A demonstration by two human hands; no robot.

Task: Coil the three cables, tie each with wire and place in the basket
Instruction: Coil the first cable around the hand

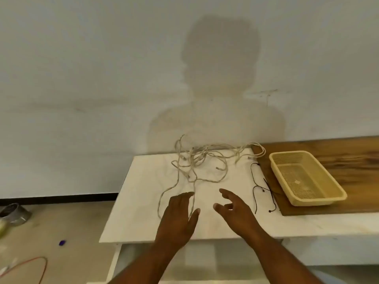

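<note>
A tangle of pale cables (202,159) lies loose at the back of the white table (139,201), with one strand running forward under my left hand (178,217). That hand hovers flat over the strand, fingers straight. My right hand (235,210) is beside it, fingers relaxed and slightly bent, holding nothing. Thin black tie wires (264,190) lie on the table to the right of my right hand. A yellow plastic basket (307,177) with nothing in it sits on a wooden board at the right.
The wooden board (348,152) covers the table's right part up to the wall. On the floor at the left are a grey roll (14,214), a red wire (39,267) and a small blue object (62,242). The table's front edge is near my wrists.
</note>
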